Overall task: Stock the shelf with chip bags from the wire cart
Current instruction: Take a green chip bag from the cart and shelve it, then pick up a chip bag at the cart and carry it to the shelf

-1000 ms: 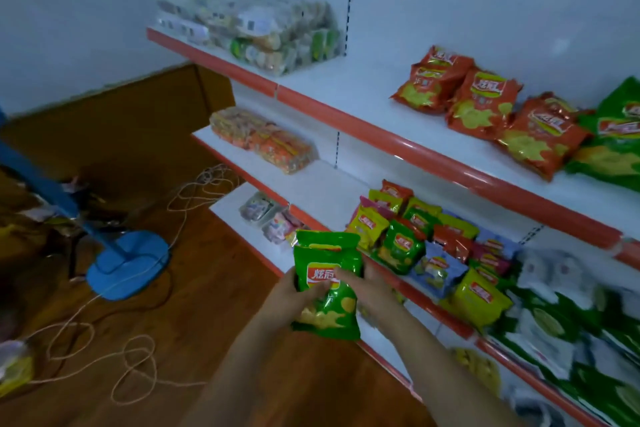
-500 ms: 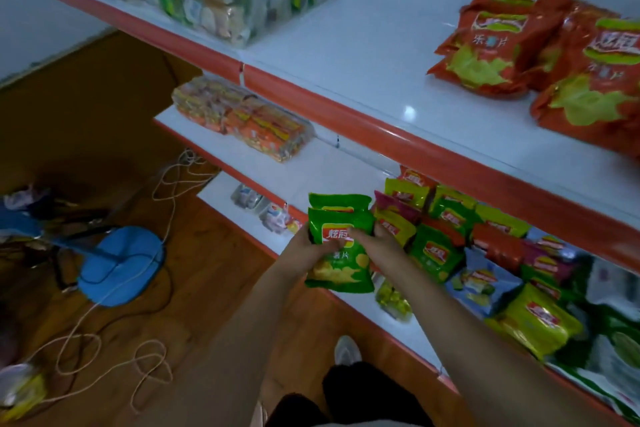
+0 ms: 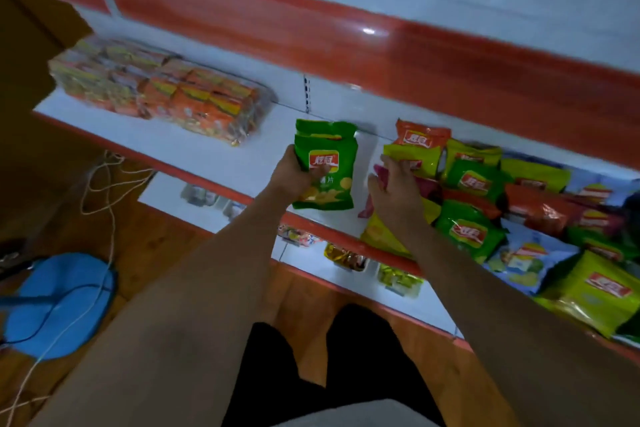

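Note:
My left hand point(image 3: 294, 173) grips green chip bags point(image 3: 327, 166) by their left edge, two of them stacked, resting over the white middle shelf point(image 3: 214, 156) near its front lip. My right hand point(image 3: 394, 191) is off the green bags, fingers spread, lying on the yellow and magenta bags at the left end of the chip pile point(image 3: 485, 204). That pile of green, yellow, orange and blue bags fills the shelf to the right. The wire cart is out of view.
Wrapped orange snack packs point(image 3: 162, 94) lie at the shelf's left end. The red-edged upper shelf point(image 3: 381, 59) overhangs close above. A lower shelf point(image 3: 346, 260) holds small packets. A blue fan base point(image 3: 59, 302) and loose cord point(image 3: 104, 191) lie on the wooden floor at left.
Both hands carried the green bags forward onto the middle shelf. My right hand then let go and moved right onto the chip pile. The view tilted down and closer.

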Action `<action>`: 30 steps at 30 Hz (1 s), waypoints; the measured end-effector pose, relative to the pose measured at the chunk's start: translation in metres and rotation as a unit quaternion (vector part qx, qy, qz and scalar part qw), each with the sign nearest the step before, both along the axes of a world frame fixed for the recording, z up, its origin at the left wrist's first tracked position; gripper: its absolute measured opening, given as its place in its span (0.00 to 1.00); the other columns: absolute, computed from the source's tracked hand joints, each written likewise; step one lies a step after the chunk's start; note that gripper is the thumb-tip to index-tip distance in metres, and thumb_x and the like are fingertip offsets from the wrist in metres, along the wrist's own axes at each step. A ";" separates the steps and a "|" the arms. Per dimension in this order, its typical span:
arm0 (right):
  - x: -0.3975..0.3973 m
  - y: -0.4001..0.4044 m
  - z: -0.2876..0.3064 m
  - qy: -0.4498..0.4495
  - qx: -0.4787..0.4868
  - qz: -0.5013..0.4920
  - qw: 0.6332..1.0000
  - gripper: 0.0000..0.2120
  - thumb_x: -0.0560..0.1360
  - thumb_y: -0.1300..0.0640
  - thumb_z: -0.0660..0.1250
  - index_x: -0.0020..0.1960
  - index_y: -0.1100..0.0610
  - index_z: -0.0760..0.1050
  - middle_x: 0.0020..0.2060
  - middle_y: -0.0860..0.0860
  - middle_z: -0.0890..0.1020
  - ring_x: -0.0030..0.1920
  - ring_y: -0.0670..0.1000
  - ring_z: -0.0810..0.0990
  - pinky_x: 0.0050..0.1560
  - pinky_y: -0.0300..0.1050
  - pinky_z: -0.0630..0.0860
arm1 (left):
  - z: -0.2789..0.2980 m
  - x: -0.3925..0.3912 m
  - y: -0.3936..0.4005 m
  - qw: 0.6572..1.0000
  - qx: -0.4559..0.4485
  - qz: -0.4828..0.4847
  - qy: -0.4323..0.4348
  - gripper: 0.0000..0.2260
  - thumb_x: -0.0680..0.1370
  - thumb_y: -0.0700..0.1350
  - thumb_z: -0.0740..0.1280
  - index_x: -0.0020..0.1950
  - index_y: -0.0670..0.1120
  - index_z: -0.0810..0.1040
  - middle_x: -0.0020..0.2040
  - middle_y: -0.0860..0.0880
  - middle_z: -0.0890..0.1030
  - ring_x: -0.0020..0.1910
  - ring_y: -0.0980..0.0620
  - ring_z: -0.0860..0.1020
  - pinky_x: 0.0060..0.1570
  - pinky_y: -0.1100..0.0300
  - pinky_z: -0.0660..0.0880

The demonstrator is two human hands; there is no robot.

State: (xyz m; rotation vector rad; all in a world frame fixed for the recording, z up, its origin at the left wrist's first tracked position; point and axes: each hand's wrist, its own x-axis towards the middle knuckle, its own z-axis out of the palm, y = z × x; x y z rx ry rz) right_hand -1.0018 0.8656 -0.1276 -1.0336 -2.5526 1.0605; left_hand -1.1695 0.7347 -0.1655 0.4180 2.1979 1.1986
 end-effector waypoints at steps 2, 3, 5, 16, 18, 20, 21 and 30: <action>-0.004 0.005 -0.019 0.023 0.029 -0.034 0.999 0.23 0.79 0.54 0.62 0.72 0.59 0.66 0.68 0.57 0.71 0.67 0.56 0.70 0.66 0.46 0.66 | -0.020 -0.015 0.025 1.000 0.011 -0.015 0.013 0.32 0.68 0.55 0.78 0.66 0.45 0.70 0.59 0.45 0.82 0.57 0.45 0.82 0.57 0.47 0.79; -0.005 0.007 -0.027 0.031 0.041 -0.049 0.997 0.23 0.79 0.54 0.62 0.72 0.58 0.65 0.68 0.56 0.70 0.68 0.55 0.69 0.66 0.45 0.66 | -0.031 -0.020 0.040 0.999 0.022 -0.029 0.011 0.33 0.68 0.54 0.78 0.68 0.44 0.69 0.60 0.44 0.81 0.57 0.45 0.81 0.56 0.50 0.80; -0.007 0.012 -0.040 0.034 0.056 -0.066 0.996 0.24 0.79 0.54 0.62 0.73 0.56 0.63 0.69 0.55 0.70 0.68 0.53 0.68 0.65 0.41 0.64 | -0.043 -0.021 0.068 0.996 0.051 -0.074 -0.015 0.35 0.70 0.48 0.78 0.71 0.41 0.65 0.62 0.44 0.79 0.58 0.49 0.79 0.52 0.58 0.79; -0.022 -0.002 0.014 -0.036 0.067 -0.044 0.996 0.19 0.78 0.54 0.63 0.63 0.65 0.71 0.57 0.62 0.77 0.60 0.62 0.75 0.62 0.54 0.70 | -0.010 -0.008 0.034 0.997 -0.063 -0.016 -0.040 0.49 0.72 0.61 0.72 0.81 0.48 0.44 0.76 0.38 0.60 0.74 0.37 0.64 0.70 0.41 0.67; -0.028 -0.018 0.032 -0.055 0.060 -0.005 0.997 0.21 0.78 0.52 0.61 0.63 0.67 0.71 0.57 0.65 0.77 0.59 0.64 0.75 0.61 0.56 0.72 | 0.007 0.004 -0.011 0.996 -0.079 0.018 -0.044 0.41 0.78 0.60 0.66 0.81 0.48 0.47 0.79 0.40 0.58 0.77 0.39 0.60 0.74 0.43 0.62; -0.034 -0.039 0.045 -0.053 0.056 0.064 0.995 0.26 0.77 0.49 0.61 0.69 0.65 0.68 0.64 0.65 0.74 0.64 0.64 0.73 0.63 0.56 0.71 | 0.030 0.024 -0.058 0.992 -0.082 0.083 -0.047 0.36 0.80 0.59 0.63 0.81 0.47 0.51 0.79 0.42 0.59 0.78 0.42 0.60 0.75 0.46 0.61; -0.038 -0.052 0.052 -0.051 0.044 0.096 0.993 0.28 0.77 0.49 0.62 0.72 0.62 0.66 0.67 0.63 0.72 0.67 0.63 0.71 0.64 0.56 0.70 | 0.040 0.036 -0.081 0.988 -0.081 0.125 -0.047 0.34 0.80 0.59 0.62 0.81 0.47 0.53 0.79 0.42 0.61 0.77 0.43 0.62 0.74 0.48 0.62; -0.022 -0.230 0.098 -0.034 -0.072 0.428 0.900 0.28 0.78 0.46 0.60 0.75 0.54 0.62 0.72 0.55 0.69 0.71 0.57 0.69 0.70 0.52 0.67 | 0.121 0.198 -0.287 0.875 -0.077 0.477 -0.009 0.31 0.81 0.61 0.58 0.79 0.49 0.59 0.79 0.47 0.63 0.77 0.47 0.62 0.75 0.50 0.62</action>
